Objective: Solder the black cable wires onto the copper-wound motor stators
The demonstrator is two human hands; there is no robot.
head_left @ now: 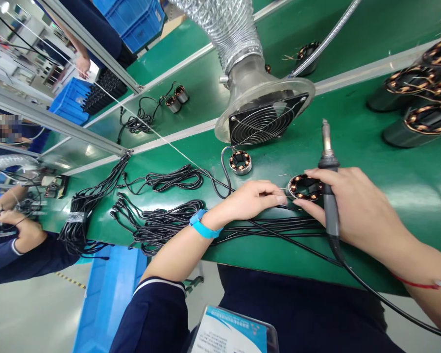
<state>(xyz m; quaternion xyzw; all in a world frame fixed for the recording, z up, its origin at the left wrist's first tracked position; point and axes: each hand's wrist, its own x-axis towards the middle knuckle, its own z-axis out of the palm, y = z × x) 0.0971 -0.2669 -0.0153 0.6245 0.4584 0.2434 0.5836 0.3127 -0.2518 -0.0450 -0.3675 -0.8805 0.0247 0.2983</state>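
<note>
My right hand (356,208) is closed round a soldering iron (328,166), its tip pointing away from me, while its fingertips touch a copper-wound stator ring (304,187) lying on the green bench. My left hand (252,200), with a blue wrist strap, rests on black cables (272,228) and pinches something thin, perhaps a wire, at the ring's left edge. A second stator ring (240,162) lies just behind.
A fume-extractor fan on a silver hose (264,115) stands behind the rings. Bundles of black cable (158,223) cover the bench's left. Several large wound stators (422,103) sit far right. Another person's hands (16,225) work at the left; blue crates (71,100) lie beyond.
</note>
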